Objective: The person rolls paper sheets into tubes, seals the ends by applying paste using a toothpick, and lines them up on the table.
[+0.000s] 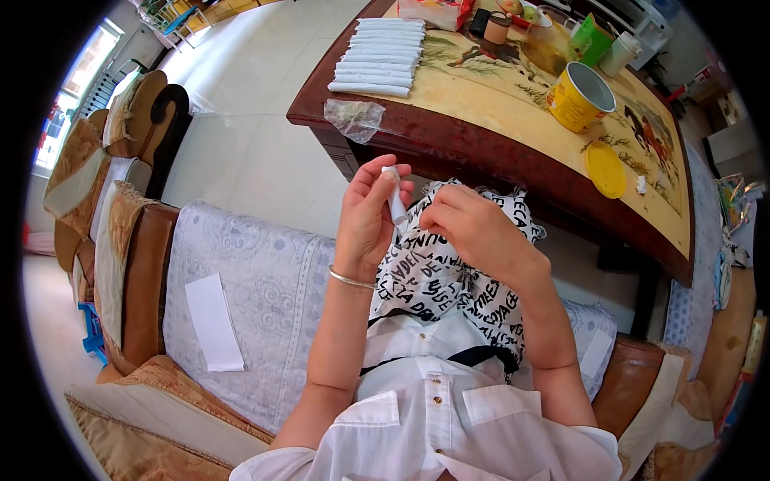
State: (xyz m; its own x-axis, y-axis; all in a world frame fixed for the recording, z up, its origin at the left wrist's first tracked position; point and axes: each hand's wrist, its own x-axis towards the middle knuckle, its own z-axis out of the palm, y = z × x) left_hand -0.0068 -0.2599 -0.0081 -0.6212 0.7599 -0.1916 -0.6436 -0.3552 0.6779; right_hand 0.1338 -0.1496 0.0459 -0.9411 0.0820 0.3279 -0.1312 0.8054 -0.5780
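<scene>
Above the lap, my left hand (367,210) holds a small rolled white paper tube (394,195) between thumb and fingers, tilted with its lower end toward the right. My right hand (469,224) is just right of the tube, its fingers bent and pressed together; whatever they hold, if anything, is too small to make out. Several white paper rolls (375,60) lie side by side in a stack at the table's left end. A clear plastic bag (354,117) with pale contents lies at the table edge, nearest to my left hand.
The wooden table (481,136) holds a yellow can (579,98), a yellow lid (605,170), a green packet (592,38) and a white bottle (620,54). White paper strips (214,323) lie on the sofa cover (265,264) to the left. Patterned fabric covers my lap.
</scene>
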